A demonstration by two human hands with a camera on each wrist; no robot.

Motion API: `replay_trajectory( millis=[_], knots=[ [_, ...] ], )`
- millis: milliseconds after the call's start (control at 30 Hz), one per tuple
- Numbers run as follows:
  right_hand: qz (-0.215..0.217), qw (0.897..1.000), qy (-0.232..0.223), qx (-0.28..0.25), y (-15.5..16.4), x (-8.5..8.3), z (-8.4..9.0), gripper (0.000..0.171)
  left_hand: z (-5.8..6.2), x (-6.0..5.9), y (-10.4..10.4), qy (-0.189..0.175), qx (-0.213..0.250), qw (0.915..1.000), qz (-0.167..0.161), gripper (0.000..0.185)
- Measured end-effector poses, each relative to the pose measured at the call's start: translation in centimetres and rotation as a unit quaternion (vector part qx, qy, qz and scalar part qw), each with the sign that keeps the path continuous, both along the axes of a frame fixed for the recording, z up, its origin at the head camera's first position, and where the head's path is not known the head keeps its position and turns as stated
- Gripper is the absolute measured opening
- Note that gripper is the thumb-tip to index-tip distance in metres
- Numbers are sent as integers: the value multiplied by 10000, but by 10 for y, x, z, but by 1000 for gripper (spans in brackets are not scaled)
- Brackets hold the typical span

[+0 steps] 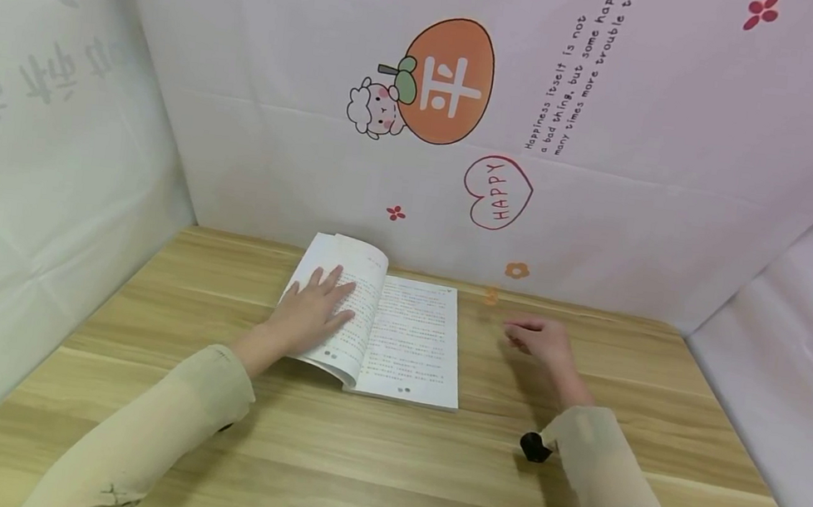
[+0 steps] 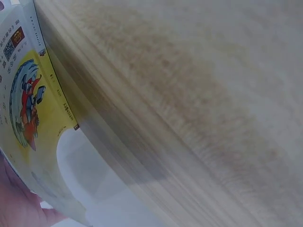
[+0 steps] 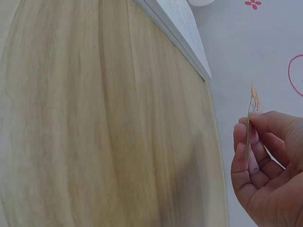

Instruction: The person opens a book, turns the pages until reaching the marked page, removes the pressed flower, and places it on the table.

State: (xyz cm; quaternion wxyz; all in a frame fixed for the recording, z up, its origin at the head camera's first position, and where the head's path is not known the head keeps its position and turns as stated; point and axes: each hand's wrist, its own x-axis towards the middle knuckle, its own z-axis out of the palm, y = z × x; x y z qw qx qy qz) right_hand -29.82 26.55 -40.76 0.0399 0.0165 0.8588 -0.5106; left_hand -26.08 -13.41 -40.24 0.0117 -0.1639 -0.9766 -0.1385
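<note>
An open book [image 1: 413, 342] lies at the back of the wooden table. My left hand [image 1: 309, 313] rests with spread fingers on its left-hand pages, which bulge up from the table. In the left wrist view the book's yellow illustrated cover [image 2: 40, 104] shows, with part of the left hand [image 2: 21, 201] at the lower corner. To the right of the book, my right hand [image 1: 538, 338] is raised over the table. Between thumb and fingers it pinches a thin bookmark [image 3: 247, 139], seen edge-on, with an orange tassel [image 3: 255, 98].
Behind the table [image 1: 352, 465] hangs a white printed cloth [image 1: 274, 163], and pale cloth walls [image 1: 804, 332] stand at both sides. A small black object [image 1: 535, 447] shows by the right sleeve [image 1: 602, 451].
</note>
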Motion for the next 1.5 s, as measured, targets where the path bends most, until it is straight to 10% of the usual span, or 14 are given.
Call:
replay_trajectory(
  millis=[1000, 1500],
  knots=[
    [-206, 9972, 13, 716, 48, 5, -12, 36, 11, -3, -11, -284, 782, 9895, 1179, 79],
    [-288, 9931, 162, 1123, 55, 9, -12, 32, 22, -12, -22, -792, 2358, 9595, 1322, 98]
  ],
)
